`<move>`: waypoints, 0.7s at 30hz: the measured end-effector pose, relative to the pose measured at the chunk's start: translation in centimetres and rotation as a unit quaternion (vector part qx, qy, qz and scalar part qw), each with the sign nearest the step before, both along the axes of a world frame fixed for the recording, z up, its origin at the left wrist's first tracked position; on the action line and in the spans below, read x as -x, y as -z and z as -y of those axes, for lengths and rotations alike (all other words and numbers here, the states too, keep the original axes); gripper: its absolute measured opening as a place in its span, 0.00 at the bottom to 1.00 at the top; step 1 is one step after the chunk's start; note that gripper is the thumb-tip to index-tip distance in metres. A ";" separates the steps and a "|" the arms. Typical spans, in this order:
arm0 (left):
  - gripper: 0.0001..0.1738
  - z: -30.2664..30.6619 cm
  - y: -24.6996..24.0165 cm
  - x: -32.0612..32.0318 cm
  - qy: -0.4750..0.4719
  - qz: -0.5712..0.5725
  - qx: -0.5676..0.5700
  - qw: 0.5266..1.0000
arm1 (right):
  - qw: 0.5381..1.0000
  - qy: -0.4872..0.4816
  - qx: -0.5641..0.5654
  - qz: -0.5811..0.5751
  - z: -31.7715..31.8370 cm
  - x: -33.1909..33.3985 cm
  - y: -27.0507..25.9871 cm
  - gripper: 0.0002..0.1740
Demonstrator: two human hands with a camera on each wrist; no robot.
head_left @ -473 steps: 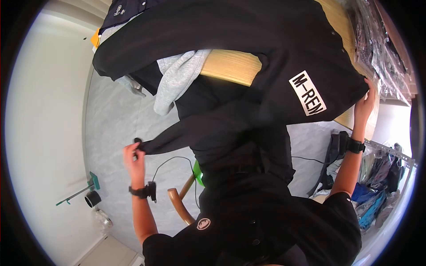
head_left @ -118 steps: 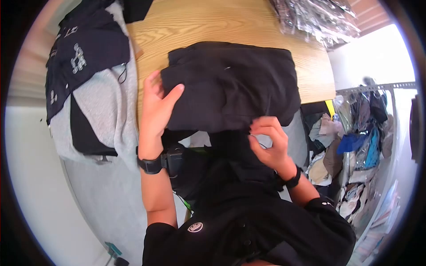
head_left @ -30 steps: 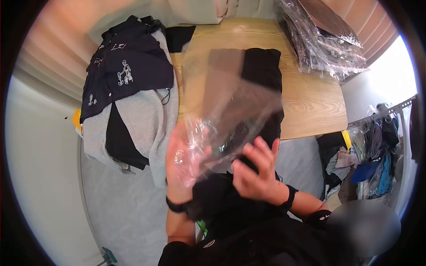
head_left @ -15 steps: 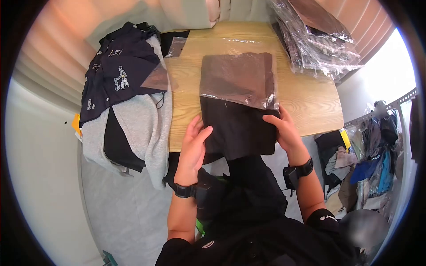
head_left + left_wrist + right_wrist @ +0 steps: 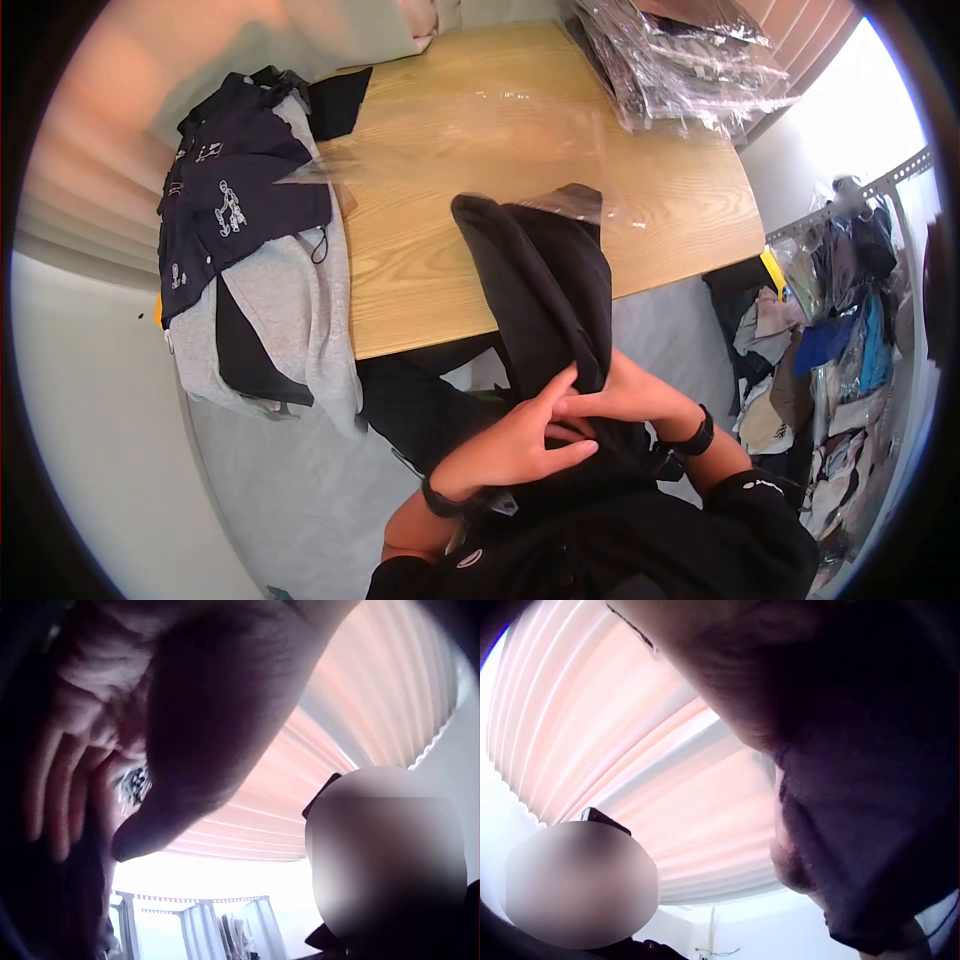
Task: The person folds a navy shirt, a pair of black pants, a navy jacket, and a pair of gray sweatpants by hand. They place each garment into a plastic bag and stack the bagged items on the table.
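black short-sleeved shirt (image 5: 640,545) with a small white chest logo (image 5: 468,558), black strap (image 5: 697,437) on each wrist

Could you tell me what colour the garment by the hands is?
The garment is plain black, clearest in the head view.

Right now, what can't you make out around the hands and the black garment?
Grip of the right hand: head view, the left hand covers its fingers.
Whether the top end of the garment is inside the bag: head view, the clear film is blurred.
Left wrist view: the hand is too close, dark and blurred.
Right wrist view: hand and garment block the work.
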State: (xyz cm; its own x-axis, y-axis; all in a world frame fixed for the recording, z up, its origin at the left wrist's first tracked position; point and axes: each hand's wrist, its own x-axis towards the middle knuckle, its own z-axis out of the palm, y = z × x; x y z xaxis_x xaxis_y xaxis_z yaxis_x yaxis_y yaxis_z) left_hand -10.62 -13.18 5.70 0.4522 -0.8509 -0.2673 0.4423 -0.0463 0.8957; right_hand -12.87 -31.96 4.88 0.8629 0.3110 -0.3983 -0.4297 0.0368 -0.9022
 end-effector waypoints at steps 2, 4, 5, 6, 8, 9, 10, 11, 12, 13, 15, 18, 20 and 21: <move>0.37 -1.5 -0.8 -2.0 0.081 0.082 -0.038 0.993 | 1.000 0.009 -0.008 -0.022 0.9 1.5 0.9 0.30; 0.28 -2.9 -2.7 -4.2 0.107 0.203 -0.103 0.968 | 0.997 0.076 -0.014 0.022 1.5 3.0 1.3 0.31; 0.23 -3.3 -4.5 -4.9 0.054 0.237 -0.133 0.961 | 0.996 0.081 -0.015 0.018 2.0 3.6 1.2 0.31; 0.20 -3.2 -5.4 -5.7 -0.021 0.269 -0.132 0.954 | 0.998 0.058 0.007 0.014 2.7 4.1 0.7 0.31; 0.16 -1.1 -6.6 -8.2 -0.122 0.357 -0.151 0.914 | 0.999 0.036 0.029 0.010 3.8 5.3 0.5 0.31; 0.13 0.6 -7.0 -9.9 -0.147 0.412 -0.171 0.883 | 0.999 0.032 0.028 -0.010 4.3 6.0 0.6 0.30; 0.14 2.1 -6.6 -12.0 -0.116 0.477 -0.164 0.856 | 0.999 0.028 0.028 -0.030 4.8 6.6 0.7 0.29; 0.15 3.8 -5.5 -14.2 -0.084 0.540 -0.156 0.823 | 0.999 0.028 0.028 -0.031 5.2 7.1 0.8 0.29; 0.17 5.8 -4.2 -16.2 -0.078 0.565 -0.179 0.802 | 0.998 0.034 0.036 -0.028 5.6 7.7 0.9 0.28; 0.19 7.9 -2.8 -18.0 -0.071 0.589 -0.202 0.779 | 0.998 0.041 0.043 -0.025 5.9 8.3 0.9 0.27; 0.23 12.2 -0.9 -20.0 -0.048 0.631 -0.308 0.711 | 0.997 0.052 0.060 -0.012 6.5 9.3 0.8 0.26; 0.25 16.2 1.9 -19.5 -0.125 0.664 -0.356 0.645 | 0.992 0.091 0.083 0.003 7.1 10.6 0.2 0.25; 0.23 16.9 3.4 -19.4 -0.121 0.688 -0.339 0.630 | 0.989 0.118 0.088 0.000 7.8 11.3 0.1 0.25; 0.21 17.0 3.9 -19.3 -0.117 0.707 -0.326 0.616 | 0.987 0.131 0.090 0.005 8.1 11.6 0.1 0.25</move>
State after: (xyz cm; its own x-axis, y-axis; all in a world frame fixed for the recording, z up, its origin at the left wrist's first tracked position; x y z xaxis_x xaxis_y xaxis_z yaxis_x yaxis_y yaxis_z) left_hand 8.64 -30.22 1.79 0.7147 -0.6389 0.2845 -0.6972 -0.6830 0.2177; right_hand -24.44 -40.06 4.82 0.9084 0.0014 -0.4180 -0.4179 -0.0162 -0.9083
